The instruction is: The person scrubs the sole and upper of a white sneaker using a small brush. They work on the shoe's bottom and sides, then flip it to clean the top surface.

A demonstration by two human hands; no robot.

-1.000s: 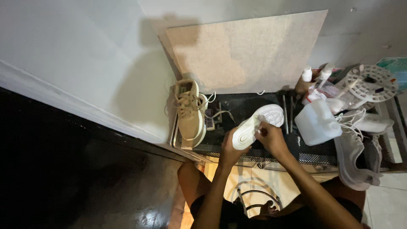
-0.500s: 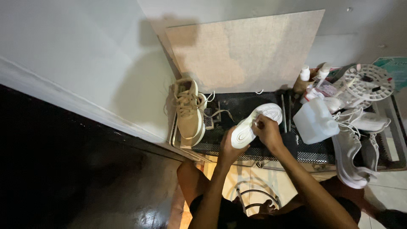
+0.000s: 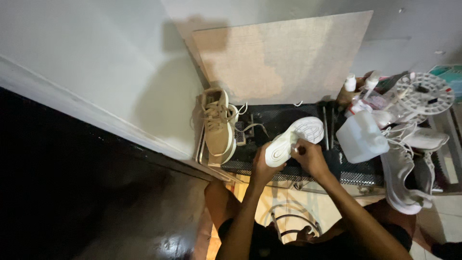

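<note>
White shoe [image 3: 294, 141], sole up, sits in both hands over the black mesh table [image 3: 356, 174], roughly mid-frame in the head view, the only view I've got. Left hand [image 3: 262, 166] has its grip closed around the heel end from below, fingers wrapped on the sole edge. Right hand [image 3: 310, 156] presses on the shoe's side near the middle, grip pinched tight; whether it holds a small cloth or just the shoe, I can't tell. Beige laced shoe [image 3: 217, 126] stands on the table's left end, well apart from the hands. White plastic jug [image 3: 362, 137] just right of the right hand. Grey-white sneakers [image 3: 409, 168] lie further right, next to a round white perforated disc [image 3: 423, 94] and small bottles [image 3: 358, 84]. Tan board [image 3: 284, 58] leans on the wall behind.
</note>
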